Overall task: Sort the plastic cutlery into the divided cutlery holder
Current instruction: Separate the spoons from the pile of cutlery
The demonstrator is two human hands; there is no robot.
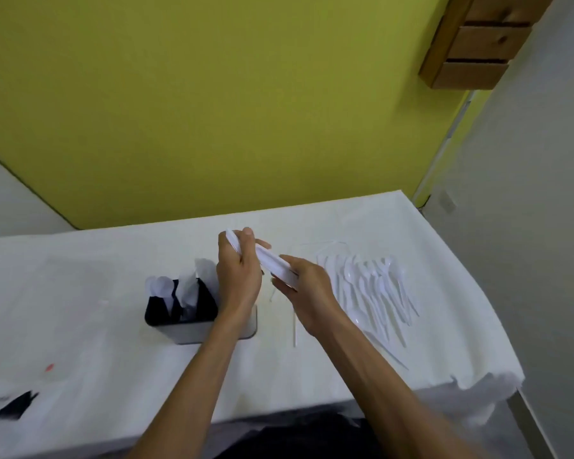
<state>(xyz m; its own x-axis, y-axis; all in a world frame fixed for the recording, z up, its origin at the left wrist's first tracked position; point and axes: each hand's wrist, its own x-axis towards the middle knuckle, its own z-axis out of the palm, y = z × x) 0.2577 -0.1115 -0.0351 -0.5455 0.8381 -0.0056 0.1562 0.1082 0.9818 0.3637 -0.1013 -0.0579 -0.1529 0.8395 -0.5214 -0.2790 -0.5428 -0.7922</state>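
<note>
Holder: black divided cutlery holder point(179, 321); spoon bowls stand up in its left compartment, with blurred white pieces in the next one.
Left hand point(237, 276): above the holder's right end, fingers curled round the far end of a bundle.
Right hand point(307, 286): just right of the holder, thumb and fingers pinching the bundle's near end.
Bundle of white cutlery point(272, 260): held off the table, tilted, between both hands.
Loose pile point(375, 289): white cutlery well right of the holder.
Surface: white tablecloth point(96, 309).
Room: yellow-green wall point(212, 111) behind the holder, wooden shelf point(478, 41) far right.
</note>
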